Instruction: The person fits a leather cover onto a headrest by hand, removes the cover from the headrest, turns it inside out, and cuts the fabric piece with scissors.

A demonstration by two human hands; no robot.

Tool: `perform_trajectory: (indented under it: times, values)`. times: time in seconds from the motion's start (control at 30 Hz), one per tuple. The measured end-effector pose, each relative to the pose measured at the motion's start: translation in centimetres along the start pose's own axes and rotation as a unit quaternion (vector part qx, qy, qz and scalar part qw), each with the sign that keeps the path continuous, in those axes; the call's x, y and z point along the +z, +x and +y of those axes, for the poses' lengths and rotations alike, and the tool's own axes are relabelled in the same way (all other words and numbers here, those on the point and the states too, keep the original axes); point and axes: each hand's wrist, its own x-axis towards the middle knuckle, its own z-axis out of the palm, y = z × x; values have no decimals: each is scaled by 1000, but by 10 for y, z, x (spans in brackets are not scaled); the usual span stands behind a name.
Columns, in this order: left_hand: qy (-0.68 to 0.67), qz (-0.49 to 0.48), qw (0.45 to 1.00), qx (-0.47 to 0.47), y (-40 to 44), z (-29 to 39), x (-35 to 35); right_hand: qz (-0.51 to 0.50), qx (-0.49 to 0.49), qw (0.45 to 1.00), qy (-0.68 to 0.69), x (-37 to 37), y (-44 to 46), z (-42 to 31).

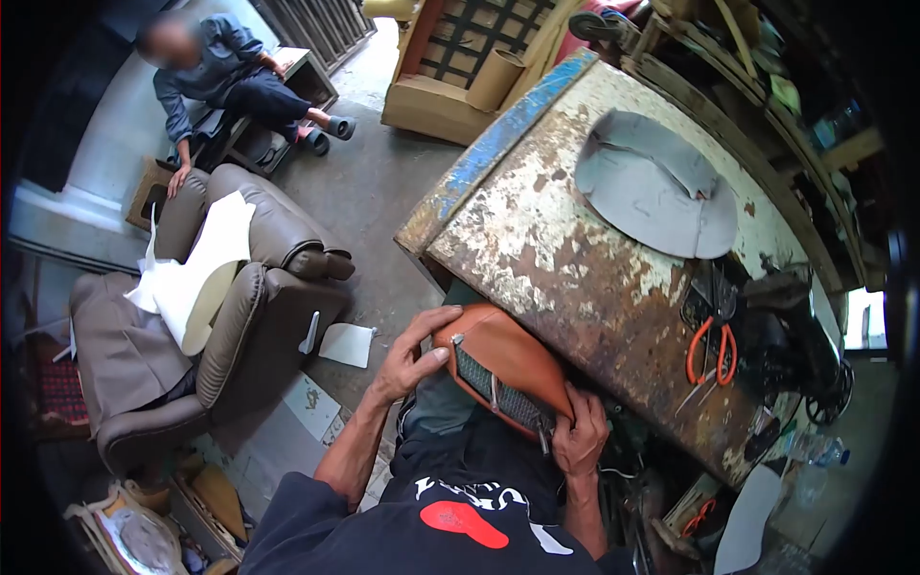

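Panel point(637, 199), gray, one, is borne by the surface point(537, 230); one orange leather cover point(508, 353) is gripped at opposite ends by the half-closed left hand point(412, 356) and right hand point(581, 433).

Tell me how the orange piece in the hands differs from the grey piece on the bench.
Colour: the orange piece is orange-brown; the grey piece is pale grey.
Place: the orange piece is held between left hand and right hand; the grey piece lies untouched on the bench.
Both have curved edges.
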Motion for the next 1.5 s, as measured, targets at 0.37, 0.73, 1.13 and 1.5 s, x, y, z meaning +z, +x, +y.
perform_trajectory:
  times: [0.37,0.73,1.13,1.5]
  values:
    - [98,35,985,140,-17,31,26,-78,49,991,92,1,0,4]
    - [157,15,970,185,-19,55,42,-100,7,989,105,6,-2,10]
    - [136,13,979,152,-14,43,44,-106,9,991,84,5,-6,16]
    - [141,18,978,152,-13,45,45,-114,16,988,98,2,1,14]
